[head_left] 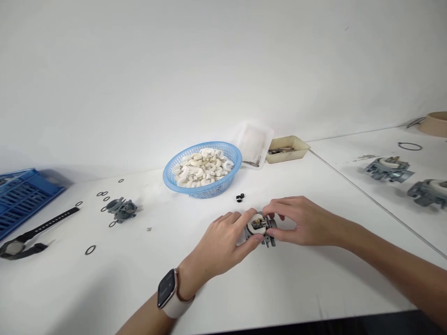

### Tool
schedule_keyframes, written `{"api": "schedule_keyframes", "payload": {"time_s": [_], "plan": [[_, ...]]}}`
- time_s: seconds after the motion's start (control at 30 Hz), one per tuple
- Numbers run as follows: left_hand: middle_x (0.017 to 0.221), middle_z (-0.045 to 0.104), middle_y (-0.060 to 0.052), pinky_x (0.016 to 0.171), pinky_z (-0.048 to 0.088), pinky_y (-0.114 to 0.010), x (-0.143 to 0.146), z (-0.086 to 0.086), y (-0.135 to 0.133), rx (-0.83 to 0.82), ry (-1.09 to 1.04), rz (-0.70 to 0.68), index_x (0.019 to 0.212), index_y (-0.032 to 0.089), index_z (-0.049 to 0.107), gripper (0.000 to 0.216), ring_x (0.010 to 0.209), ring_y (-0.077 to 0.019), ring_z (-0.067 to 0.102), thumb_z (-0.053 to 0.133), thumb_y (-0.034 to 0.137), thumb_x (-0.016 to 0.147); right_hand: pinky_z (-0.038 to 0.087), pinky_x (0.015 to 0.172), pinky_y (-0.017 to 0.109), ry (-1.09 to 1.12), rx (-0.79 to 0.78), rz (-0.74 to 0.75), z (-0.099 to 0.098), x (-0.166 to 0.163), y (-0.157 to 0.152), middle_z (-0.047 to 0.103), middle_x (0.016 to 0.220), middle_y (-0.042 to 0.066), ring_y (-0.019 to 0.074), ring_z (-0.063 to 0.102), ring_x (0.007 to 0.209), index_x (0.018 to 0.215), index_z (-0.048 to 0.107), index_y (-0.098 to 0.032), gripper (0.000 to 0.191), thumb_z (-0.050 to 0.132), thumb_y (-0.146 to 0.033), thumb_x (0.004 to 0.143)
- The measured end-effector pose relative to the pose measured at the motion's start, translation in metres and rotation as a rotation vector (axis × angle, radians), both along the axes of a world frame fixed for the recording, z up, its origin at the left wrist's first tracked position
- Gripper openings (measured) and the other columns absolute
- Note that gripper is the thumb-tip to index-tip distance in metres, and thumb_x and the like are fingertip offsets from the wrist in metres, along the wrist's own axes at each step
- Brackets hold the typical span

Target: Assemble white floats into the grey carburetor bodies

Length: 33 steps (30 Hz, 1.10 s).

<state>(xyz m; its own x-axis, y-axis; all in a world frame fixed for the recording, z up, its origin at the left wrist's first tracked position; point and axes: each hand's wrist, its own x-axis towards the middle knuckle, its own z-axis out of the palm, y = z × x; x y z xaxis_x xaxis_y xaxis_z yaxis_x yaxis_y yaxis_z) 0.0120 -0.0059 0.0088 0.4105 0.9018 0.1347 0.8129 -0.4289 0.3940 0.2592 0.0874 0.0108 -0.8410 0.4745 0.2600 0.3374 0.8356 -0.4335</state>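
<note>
A grey metal carburetor (271, 241) sits on the white table in front of me, with a white C-shaped float (254, 230) and a small brass part showing on its upper side. My left hand (223, 239) grips its left side, thumb at the near edge and fingers at the far edge. On the right side, my right hand (303, 221) has its thumb and fingers closed about the carburetor's edge, close to the float's hinge end. Its fingertips partly cover that spot. Just beyond the hands lies a small black part (240, 198).
A blue basket (167, 179) of white floats stands behind, beside a clear tray (256, 139) and a yellowish tray (288, 156) with metal pieces. Left are another carburetor (122, 210), black rings (90, 250), a black watch (16, 247) and a blue crate (21, 204). More carburetors (387, 170) are right.
</note>
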Motion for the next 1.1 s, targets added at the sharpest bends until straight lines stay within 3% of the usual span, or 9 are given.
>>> {"api": "schedule_keyframes", "payload": {"time_s": [0.17, 0.33, 0.57, 0.67, 0.77, 0.83, 0.97, 1.03, 1.1], "plan": [[0.110, 0.072, -0.006, 0.086, 0.052, -0.044, -0.002, -0.004, 0.001, 0.053, 0.031, 0.044, 0.147, 0.027, 0.047, 0.048, 0.099, -0.0297, 0.068, 0.045, 0.057, 0.110, 0.051, 0.089, 0.037, 0.066, -0.126, -0.001, 0.003, -0.009, -0.003, 0.069, 0.123, 0.006, 0.0251, 0.066, 0.108, 0.125, 0.058, -0.025, 0.057, 0.084, -0.051, 0.081], [0.106, 0.072, -0.009, 0.080, 0.054, -0.044, -0.005, -0.007, 0.002, 0.141, -0.044, 0.081, 0.140, 0.022, 0.051, 0.048, 0.094, -0.0298, 0.069, 0.035, 0.057, 0.112, 0.051, 0.088, 0.034, 0.043, -0.278, -0.078, 0.007, -0.018, -0.007, 0.071, 0.113, 0.001, 0.0239, 0.066, 0.103, 0.120, 0.059, -0.027, 0.057, 0.087, -0.044, 0.073], [0.102, 0.075, -0.008, 0.072, 0.057, -0.037, 0.001, -0.016, -0.005, 0.462, -0.119, -0.001, 0.136, 0.022, 0.053, 0.039, 0.087, -0.0265, 0.074, 0.041, 0.051, 0.112, 0.052, 0.083, 0.033, -0.110, -0.045, -0.126, 0.015, -0.001, -0.014, 0.072, 0.116, 0.003, 0.0253, 0.069, 0.099, 0.133, 0.062, -0.028, 0.070, 0.083, -0.030, 0.066], [0.097, 0.076, -0.007, 0.069, 0.057, -0.036, 0.007, -0.018, -0.009, 0.579, -0.125, -0.057, 0.134, 0.022, 0.053, 0.037, 0.083, -0.0262, 0.075, 0.045, 0.049, 0.111, 0.053, 0.081, 0.032, -0.178, 0.031, -0.257, 0.027, 0.035, -0.011, 0.072, 0.118, 0.002, 0.0241, 0.069, 0.097, 0.132, 0.065, -0.030, 0.062, 0.079, -0.031, 0.071], [0.098, 0.077, -0.008, 0.071, 0.057, -0.036, 0.012, -0.018, -0.012, 0.651, -0.113, -0.109, 0.133, 0.021, 0.054, 0.036, 0.085, -0.0264, 0.075, 0.046, 0.048, 0.111, 0.053, 0.093, 0.033, -0.224, 0.137, -0.507, 0.048, 0.091, 0.001, 0.073, 0.127, 0.001, 0.0262, 0.069, 0.112, 0.136, 0.065, -0.034, 0.062, 0.079, -0.035, 0.076], [0.100, 0.076, -0.008, 0.074, 0.057, -0.036, 0.014, -0.019, -0.014, 0.667, -0.106, -0.138, 0.134, 0.020, 0.054, 0.036, 0.086, -0.0262, 0.075, 0.045, 0.047, 0.111, 0.054, 0.092, 0.033, -0.244, 0.210, -0.701, 0.065, 0.135, 0.011, 0.074, 0.130, 0.001, 0.0267, 0.070, 0.113, 0.134, 0.068, -0.034, 0.056, 0.078, -0.042, 0.080], [0.099, 0.074, -0.007, 0.075, 0.057, -0.038, 0.016, -0.019, -0.017, 0.647, -0.085, -0.169, 0.133, 0.018, 0.056, 0.036, 0.086, -0.0262, 0.073, 0.047, 0.045, 0.110, 0.055, 0.075, 0.035, -0.261, 0.320, -0.990, 0.097, 0.216, 0.017, 0.080, 0.105, 0.010, 0.0302, 0.075, 0.093, 0.126, 0.073, -0.023, 0.046, 0.072, -0.048, 0.087], [0.098, 0.073, -0.007, 0.075, 0.056, -0.039, 0.017, -0.018, -0.019, 0.619, -0.065, -0.183, 0.131, 0.018, 0.057, 0.035, 0.085, -0.0264, 0.071, 0.052, 0.043, 0.108, 0.054, 0.068, 0.034, -0.248, 0.386, -1.105, 0.105, 0.242, 0.010, 0.078, 0.092, 0.010, 0.0277, 0.074, 0.083, 0.117, 0.076, -0.020, 0.038, 0.070, -0.047, 0.092], [0.098, 0.072, -0.006, 0.075, 0.056, -0.040, 0.019, -0.016, -0.021, 0.587, -0.049, -0.195, 0.132, 0.018, 0.057, 0.035, 0.084, -0.0266, 0.070, 0.057, 0.041, 0.106, 0.057, 0.072, 0.033, -0.201, 0.473, -1.173, 0.106, 0.255, -0.001, 0.076, 0.095, 0.008, 0.0225, 0.073, 0.082, 0.112, 0.075, -0.018, 0.030, 0.068, -0.044, 0.099]]}}
